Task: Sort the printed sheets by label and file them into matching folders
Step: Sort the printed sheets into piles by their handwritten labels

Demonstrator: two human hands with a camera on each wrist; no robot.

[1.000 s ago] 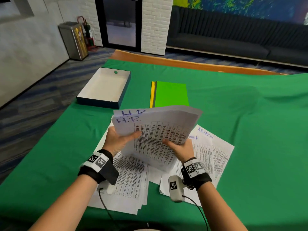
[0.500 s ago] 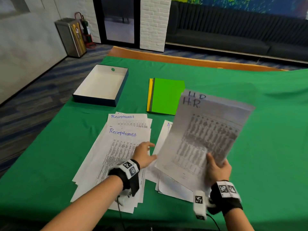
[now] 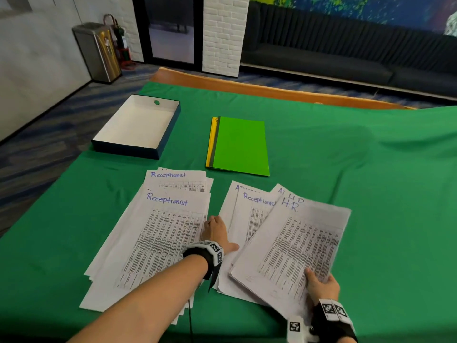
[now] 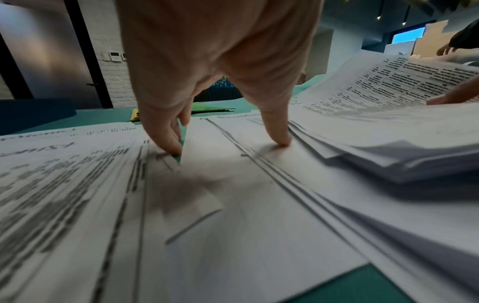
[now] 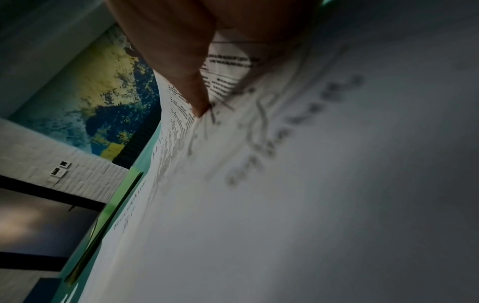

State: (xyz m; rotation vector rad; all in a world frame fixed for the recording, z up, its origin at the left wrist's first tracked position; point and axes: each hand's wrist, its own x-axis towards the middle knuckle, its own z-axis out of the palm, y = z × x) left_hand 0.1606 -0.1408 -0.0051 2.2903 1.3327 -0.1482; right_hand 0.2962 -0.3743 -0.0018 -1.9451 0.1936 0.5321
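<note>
Diagonally across the right-hand spread of white printed sheets (image 3: 237, 219) lies a sheaf of white printed sheets headed "H.R." (image 3: 296, 246), its long axis running from the near edge of the green cloth-covered table (image 3: 371, 181) away and slightly rightward, the handwritten heading at the far end. The right hand (image 3: 321, 285) pinches the sheaf's near right corner, thumb on top; the right wrist view shows the thumb pressed on the printed face, and the fingers beneath are hidden by paper. From the left wrist view the sheaf's near end rides above the loose pile under it.

The left hand (image 3: 217, 231) is spread, straight fingertips (image 4: 173, 147) pressing down at the gap between the two spreads, thumb touching the right-hand one. To the left lies a fanned stack of white sheets headed "Receptionist" (image 3: 158, 233), long axis also pointing away.

Beyond the papers sits a bright green flat folder (image 3: 241, 144) atop a dark and a yellow one, only their left edges showing. A shallow dark-blue box with a white interior (image 3: 138, 125) stands to its left.

Headings under the sheaf are partly covered; one reads "Receptionis", others only "A". Body print is too small to read.
</note>
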